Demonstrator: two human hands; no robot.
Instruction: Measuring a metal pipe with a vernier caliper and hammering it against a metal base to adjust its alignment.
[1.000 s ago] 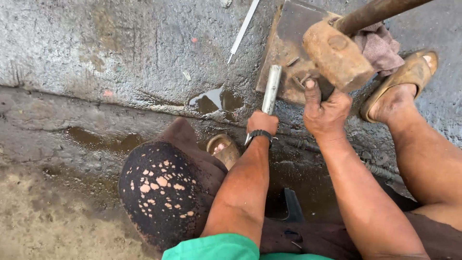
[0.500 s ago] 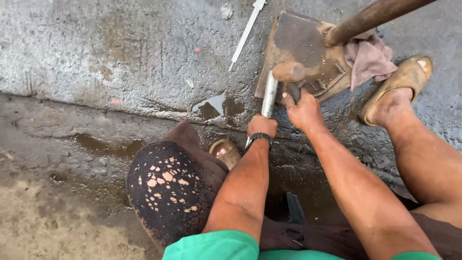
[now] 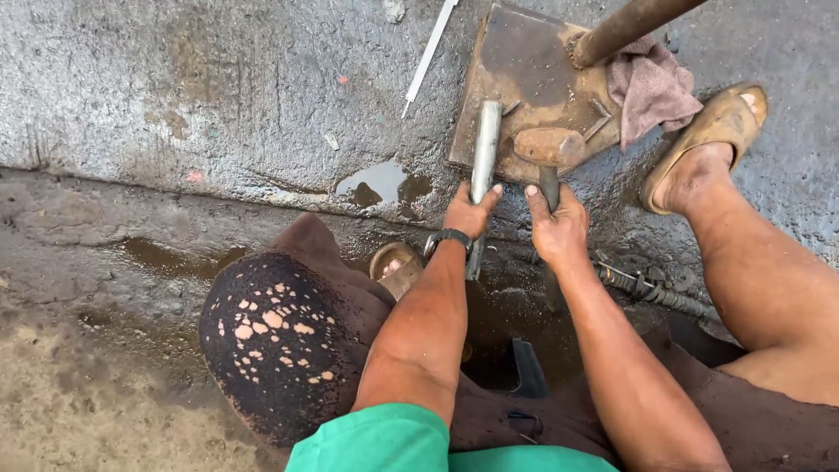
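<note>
On the ground: a person squats over wet, rough grey concrete floor [image 3: 218,96], seen from above by a camera on their own head.
Left hand: the left hand [image 3: 468,212] has its fingers closed around a short grey metal rod [image 3: 483,166], held near its lower part; a black wristband [image 3: 448,238] sits on the wrist.
Metal rod: it stands nearly upright in the view, its upper end resting on a rusty brown flat steel plate [image 3: 524,70] that lies on the concrete.
Right hand: the right hand [image 3: 557,225] has its fingers wrapped around the handle of a hammer with a worn, rust-coloured blocky head [image 3: 549,146].
Hammer: its head lies over the lower edge of the plate, just beside the rod; whether the two touch cannot be told.
Plate surroundings: a thick brown round bar [image 3: 629,26] rises from the plate's upper right corner, and a crumpled pinkish cloth [image 3: 648,87] lies against that corner.
Feet: the right foot wears a tan sandal [image 3: 712,131] to the right of the plate; another sandalled foot [image 3: 395,267] shows beside the left wrist.
Floor details: a small puddle [image 3: 376,182] lies left of the plate, and a thin white strip [image 3: 430,54] lies higher up.
Clothing: dark brown shorts with pale spots [image 3: 280,341] and a green shirt hem [image 3: 384,441].
</note>
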